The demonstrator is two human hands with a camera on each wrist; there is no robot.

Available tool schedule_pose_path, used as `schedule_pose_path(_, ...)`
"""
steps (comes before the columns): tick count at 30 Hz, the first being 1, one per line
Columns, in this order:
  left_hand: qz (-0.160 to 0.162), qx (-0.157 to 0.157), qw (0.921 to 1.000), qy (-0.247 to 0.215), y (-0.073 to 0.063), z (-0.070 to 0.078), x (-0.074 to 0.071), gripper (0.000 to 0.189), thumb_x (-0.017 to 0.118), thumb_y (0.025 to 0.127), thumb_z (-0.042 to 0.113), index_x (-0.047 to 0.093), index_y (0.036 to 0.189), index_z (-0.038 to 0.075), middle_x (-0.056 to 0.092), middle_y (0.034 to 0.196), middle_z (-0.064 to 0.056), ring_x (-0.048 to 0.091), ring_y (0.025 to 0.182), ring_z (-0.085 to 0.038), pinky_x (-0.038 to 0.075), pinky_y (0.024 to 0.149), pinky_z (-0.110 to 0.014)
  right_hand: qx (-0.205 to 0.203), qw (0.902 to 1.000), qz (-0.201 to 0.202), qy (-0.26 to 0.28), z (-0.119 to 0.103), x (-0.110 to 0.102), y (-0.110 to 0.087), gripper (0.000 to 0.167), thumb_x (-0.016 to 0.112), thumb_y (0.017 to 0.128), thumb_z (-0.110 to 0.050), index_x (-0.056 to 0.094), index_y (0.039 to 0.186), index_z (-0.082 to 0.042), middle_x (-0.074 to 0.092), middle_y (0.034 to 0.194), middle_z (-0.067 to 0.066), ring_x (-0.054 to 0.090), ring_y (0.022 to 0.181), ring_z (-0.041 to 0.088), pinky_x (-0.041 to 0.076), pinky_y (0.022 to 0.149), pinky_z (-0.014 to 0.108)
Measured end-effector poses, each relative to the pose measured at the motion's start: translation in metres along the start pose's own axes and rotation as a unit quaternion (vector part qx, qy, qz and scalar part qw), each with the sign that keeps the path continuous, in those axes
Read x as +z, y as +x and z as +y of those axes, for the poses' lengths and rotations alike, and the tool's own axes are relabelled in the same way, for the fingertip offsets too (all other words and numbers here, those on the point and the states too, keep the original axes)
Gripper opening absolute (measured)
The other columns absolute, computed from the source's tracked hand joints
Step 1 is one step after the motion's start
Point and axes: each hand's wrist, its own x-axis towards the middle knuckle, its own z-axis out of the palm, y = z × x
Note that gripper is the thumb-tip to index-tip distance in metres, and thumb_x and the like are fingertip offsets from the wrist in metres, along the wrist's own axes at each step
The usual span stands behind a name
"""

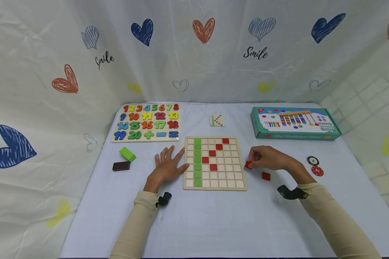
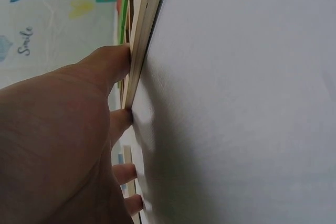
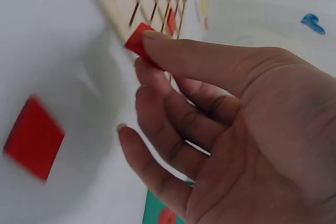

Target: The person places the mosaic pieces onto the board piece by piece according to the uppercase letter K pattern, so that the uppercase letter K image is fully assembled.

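A wooden grid board (image 1: 227, 186) lies mid-table, with a column of green tiles (image 1: 197, 167) and several red tiles (image 1: 212, 153) set in its squares. My left hand (image 1: 166, 169) rests at the board's left edge, fingers spread; in the left wrist view the thumb touches the rim. Just off the board's right edge, my right hand (image 1: 269, 158) pinches a red square tile (image 3: 137, 39) between thumb and fingers. Another red tile (image 1: 266, 176) lies on the cloth below that hand, also seen at the left of the right wrist view.
A number puzzle board (image 1: 146, 138) lies back left, a small pattern card (image 1: 217, 120) back centre, a green game box (image 1: 295, 136) back right. Left are a green block (image 1: 128, 154) and a dark brown block (image 1: 121, 166). Round black (image 1: 312, 160) and red (image 1: 317, 171) discs lie right.
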Motion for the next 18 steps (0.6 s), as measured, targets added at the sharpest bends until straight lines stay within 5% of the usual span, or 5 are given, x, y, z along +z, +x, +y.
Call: schedule_pose_path(18,0.002,-0.003,1.0,-0.006,-0.002,0.004,-0.002,0.077,0.056,0.106,0.056,0.024,0.171,0.029,0.005,0.177,-0.018,-0.004,0.162,-0.044,-0.002,0.124,-0.073,-0.091,0.9945,0.006,0.05,-0.045,0.071,0.032,0.011,0.081,0.095,-0.013,0.07,0.098,-0.011,0.067,0.087,-0.001,0.06,0.083,0.017,0.052,0.071,0.027)
